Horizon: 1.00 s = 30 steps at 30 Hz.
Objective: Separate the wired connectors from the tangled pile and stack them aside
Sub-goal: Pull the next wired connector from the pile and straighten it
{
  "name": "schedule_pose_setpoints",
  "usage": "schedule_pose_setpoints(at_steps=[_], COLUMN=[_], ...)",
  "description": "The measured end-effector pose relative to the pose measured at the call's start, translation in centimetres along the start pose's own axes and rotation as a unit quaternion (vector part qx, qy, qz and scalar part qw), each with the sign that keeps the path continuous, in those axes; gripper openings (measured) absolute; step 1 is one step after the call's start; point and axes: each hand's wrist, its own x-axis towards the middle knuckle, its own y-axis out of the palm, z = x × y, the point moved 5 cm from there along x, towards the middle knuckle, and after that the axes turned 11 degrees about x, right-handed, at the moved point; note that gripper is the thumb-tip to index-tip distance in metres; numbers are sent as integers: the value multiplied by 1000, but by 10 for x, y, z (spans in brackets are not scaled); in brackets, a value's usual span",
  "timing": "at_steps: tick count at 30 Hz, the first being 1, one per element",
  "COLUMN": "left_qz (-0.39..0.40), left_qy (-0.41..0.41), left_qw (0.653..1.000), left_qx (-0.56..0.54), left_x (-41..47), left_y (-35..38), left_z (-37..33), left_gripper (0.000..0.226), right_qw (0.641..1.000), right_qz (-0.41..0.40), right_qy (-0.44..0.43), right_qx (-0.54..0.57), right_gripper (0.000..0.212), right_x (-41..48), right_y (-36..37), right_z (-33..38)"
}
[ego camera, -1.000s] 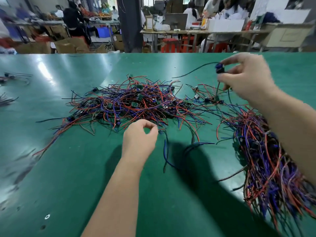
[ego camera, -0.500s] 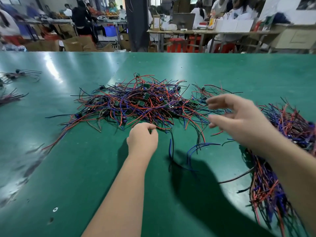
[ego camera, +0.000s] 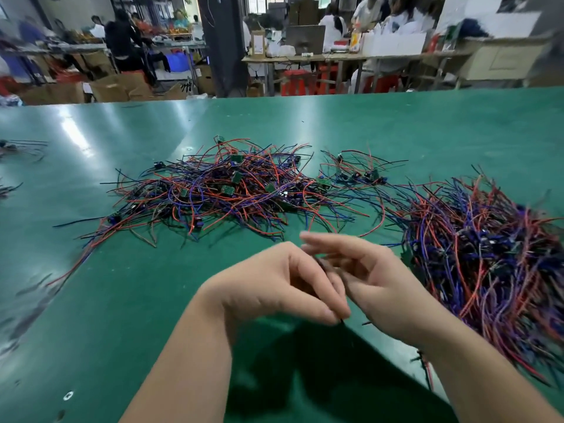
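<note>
Mid-handoff: left hand (ego camera: 274, 288) pinches a dark wire (ego camera: 343, 322), right hand (ego camera: 375, 279) touching it, fingers half-curled, hold unclear. Tangled pile (ego camera: 219, 190) beyond hands; sorted stack (ego camera: 488, 254) right of pile. Next: lay wire onto stack.

you had no readable text before you: the small boards in the tangled pile (ego camera: 213, 190) were too small to show any marking, and the boxes and papers on the far benches (ego camera: 335, 58) were blurred past reading.
</note>
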Motion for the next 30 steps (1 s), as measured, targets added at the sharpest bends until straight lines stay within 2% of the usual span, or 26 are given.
schedule_pose_setpoints(at_steps=[3, 6, 8, 10, 12, 16, 19, 21, 23, 25, 27, 30], left_qz=[31, 37, -3, -83, -169, -281, -292, -294, -310, -337, -361, -370], left_qy=[-34, -59, -97, -148, -178, -105, -59, -52, -48, -34, -11, 12], left_qw=[999, 998, 995, 985, 969, 919, 898, 899, 901, 901, 899, 912], left_qx=[13, -3, -14, -15, -39, -258, -324, -321, -300, -272, -245, -177], left_x=[4, 3, 4, 6, 10, 16, 18, 20, 20, 20, 19, 18], left_y=[9, 9, 5, -2, -8, -16, -13, -8, -5, -7, -10, -12], left_z=[3, 7, 14, 25, 33, 27, 23, 22, 22, 22, 21, 14], left_gripper=[28, 26, 30, 33, 31, 26, 34, 37, 25, 10, 9, 11], right_qw=[998, 982, 975, 968, 967, 974, 982, 988, 992, 991, 976, 946], right_qz=[-32, -106, -142, -147, -127, -102, -67, -47, -66, -127, -207, -282], right_qy=[21, 7, -54, -114, -130, -113, -93, -78, -56, -13, 53, 101], right_qx=[55, 159, 164, 169, 178, 171, 150, 128, 91, 47, 42, 125], right_gripper=[60, 33, 21, 14, 24, 23, 19, 20, 26, 39, 49, 32], right_x=[-1, 1, -1, -4, -6, -6, -6, -7, -7, -6, -6, -6], right_y=[-3, -15, -23, -25, -23, -14, -5, 1, 4, 0, -11, -22], right_z=[-3, -5, 2, 12, 16, 14, 15, 15, 14, 8, -3, -15])
